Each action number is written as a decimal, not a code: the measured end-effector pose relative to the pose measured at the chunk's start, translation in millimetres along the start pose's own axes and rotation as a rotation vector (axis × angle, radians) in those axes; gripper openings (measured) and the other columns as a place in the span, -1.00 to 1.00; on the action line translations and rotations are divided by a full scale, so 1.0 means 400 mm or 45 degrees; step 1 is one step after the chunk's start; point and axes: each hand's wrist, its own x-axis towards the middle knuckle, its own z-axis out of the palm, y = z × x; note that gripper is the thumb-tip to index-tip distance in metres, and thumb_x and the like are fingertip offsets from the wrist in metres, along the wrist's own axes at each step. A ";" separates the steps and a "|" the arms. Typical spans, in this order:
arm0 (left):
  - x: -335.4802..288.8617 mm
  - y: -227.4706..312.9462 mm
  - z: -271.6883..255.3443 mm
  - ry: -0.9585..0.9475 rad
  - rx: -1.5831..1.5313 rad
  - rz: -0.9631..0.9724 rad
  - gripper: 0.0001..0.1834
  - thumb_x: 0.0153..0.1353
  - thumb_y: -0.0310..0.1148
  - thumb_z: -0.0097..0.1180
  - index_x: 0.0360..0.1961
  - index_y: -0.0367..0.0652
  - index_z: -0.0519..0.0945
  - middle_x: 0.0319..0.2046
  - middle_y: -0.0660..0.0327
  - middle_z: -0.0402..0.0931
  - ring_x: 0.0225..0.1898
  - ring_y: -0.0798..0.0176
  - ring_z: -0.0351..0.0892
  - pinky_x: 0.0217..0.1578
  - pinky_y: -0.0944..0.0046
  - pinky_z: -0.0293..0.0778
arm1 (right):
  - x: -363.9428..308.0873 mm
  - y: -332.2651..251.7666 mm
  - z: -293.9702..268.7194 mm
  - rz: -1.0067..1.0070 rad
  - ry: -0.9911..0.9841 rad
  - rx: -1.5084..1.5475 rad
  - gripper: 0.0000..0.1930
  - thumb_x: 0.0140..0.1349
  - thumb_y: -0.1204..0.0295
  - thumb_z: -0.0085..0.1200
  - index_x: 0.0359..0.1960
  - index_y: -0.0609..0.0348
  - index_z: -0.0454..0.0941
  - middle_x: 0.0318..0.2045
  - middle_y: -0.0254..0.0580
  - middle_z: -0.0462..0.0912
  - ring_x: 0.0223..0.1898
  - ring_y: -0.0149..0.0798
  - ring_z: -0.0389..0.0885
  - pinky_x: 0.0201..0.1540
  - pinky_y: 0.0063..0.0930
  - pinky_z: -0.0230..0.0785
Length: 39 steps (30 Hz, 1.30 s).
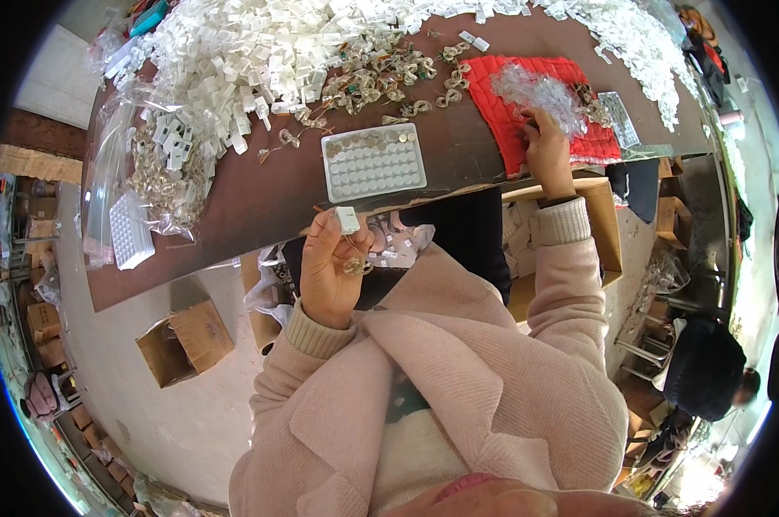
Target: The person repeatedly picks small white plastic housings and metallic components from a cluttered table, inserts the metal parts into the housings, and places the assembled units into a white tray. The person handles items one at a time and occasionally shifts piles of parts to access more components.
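My left hand [325, 263], raised in front of the table edge, grips a small white plastic case [347, 221] between thumb and fingers. A thin wire and a clear coiled piece [355, 266] hang below that case. Over the red quilted cloth [495, 121], my right hand [547, 148] has its fingers drawn together beside a heap of clear plastic pieces [536, 96]. What those fingers pinch, if anything, is too small to make out. Between the hands lies a white pocketed tray [374, 179], with round silvery cells [364, 141] in its far rows.
Loose white cases [252, 60] cover the back of the brown table [260, 198]. Wired coils [381, 73] lie before them. At left are a clear bag [161, 172] and a stack of white trays [131, 233]. Cardboard boxes [202, 336] stand below.
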 end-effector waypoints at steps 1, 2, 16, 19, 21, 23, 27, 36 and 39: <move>-0.001 0.002 -0.001 0.014 0.009 -0.005 -0.84 0.42 -0.26 0.14 -0.27 -0.07 0.48 -0.33 0.24 0.48 -0.34 0.32 0.24 -0.28 0.30 0.24 | 0.000 -0.005 -0.008 0.113 -0.027 0.092 -0.84 0.27 0.64 0.03 -0.15 0.21 0.58 -0.22 0.11 0.65 -0.21 0.16 0.62 -0.18 -0.10 0.49; -0.002 0.002 -0.003 0.029 0.017 -0.008 -0.84 0.41 -0.27 0.14 -0.27 -0.07 0.48 -0.33 0.24 0.48 -0.34 0.31 0.24 -0.28 0.30 0.23 | 0.000 -0.010 -0.014 0.225 -0.056 0.184 -0.84 0.27 0.64 0.03 -0.16 0.22 0.60 -0.22 0.10 0.65 -0.22 0.14 0.63 -0.17 -0.13 0.50; -0.009 -0.005 -0.019 -0.068 -0.077 -0.008 -0.90 0.40 -0.34 0.13 -0.19 -0.09 0.50 -0.26 0.20 0.54 -0.28 0.29 0.29 -0.23 0.25 0.25 | -0.072 -0.038 -0.011 -0.297 -0.041 -0.554 -0.86 0.19 0.57 0.13 -0.22 0.12 0.58 -0.39 -0.09 0.59 -0.29 0.01 0.62 -0.25 -0.17 0.49; -0.015 -0.011 -0.007 0.072 0.024 0.021 -0.87 0.39 -0.32 0.16 -0.15 -0.10 0.49 -0.33 0.29 0.44 -0.28 0.29 0.29 -0.25 0.27 0.26 | -0.057 -0.102 -0.011 -0.202 -0.036 -0.310 -0.85 0.23 0.61 0.15 -0.19 0.14 0.60 -0.36 -0.09 0.64 -0.33 -0.13 0.66 -0.26 -0.35 0.51; -0.016 -0.010 0.000 -0.010 0.039 0.040 -0.84 0.37 -0.31 0.19 -0.13 -0.11 0.51 -0.31 0.28 0.46 -0.26 0.27 0.31 -0.23 0.24 0.29 | -0.074 -0.185 -0.016 0.006 -0.039 0.211 -0.85 0.26 0.63 0.16 -0.17 0.15 0.63 -0.35 -0.12 0.68 -0.35 -0.27 0.68 -0.26 -0.48 0.51; -0.018 -0.016 0.007 -0.082 0.061 0.088 -0.80 0.37 -0.31 0.20 -0.06 -0.11 0.55 -0.27 0.20 0.51 -0.22 0.25 0.40 -0.17 0.23 0.35 | -0.114 -0.296 0.013 0.255 -0.158 0.948 -0.93 0.32 0.60 0.17 -0.19 0.27 0.64 -0.32 -0.28 0.69 -0.29 -0.47 0.64 -0.19 -0.56 0.50; -0.023 -0.019 0.006 -0.125 0.133 0.105 -0.76 0.37 -0.26 0.21 -0.01 -0.08 0.59 -0.17 0.14 0.58 -0.19 0.22 0.51 -0.05 0.18 0.45 | -0.176 -0.480 0.061 0.022 -0.334 1.213 -0.90 0.28 0.69 0.13 -0.20 0.29 0.60 -0.16 -0.16 0.73 -0.24 -0.42 0.66 -0.16 -0.55 0.51; -0.036 -0.017 -0.008 -0.118 -0.009 0.173 -0.78 0.39 -0.41 0.16 0.01 -0.20 0.56 -0.16 0.14 0.66 -0.17 0.27 0.65 -0.10 0.27 0.58 | -0.181 -0.546 0.081 -0.173 -0.338 1.047 -0.84 0.21 0.69 0.16 -0.20 0.23 0.59 -0.21 -0.07 0.75 -0.28 -0.21 0.76 -0.22 -0.48 0.57; -0.038 -0.018 -0.008 -0.064 0.036 0.220 -0.79 0.39 -0.42 0.16 0.00 -0.23 0.56 -0.15 0.13 0.67 -0.16 0.28 0.67 -0.09 0.26 0.59 | -0.182 -0.539 0.082 -0.239 -0.369 0.948 -0.83 0.21 0.69 0.16 -0.19 0.23 0.59 -0.21 -0.07 0.75 -0.27 -0.21 0.76 -0.21 -0.48 0.57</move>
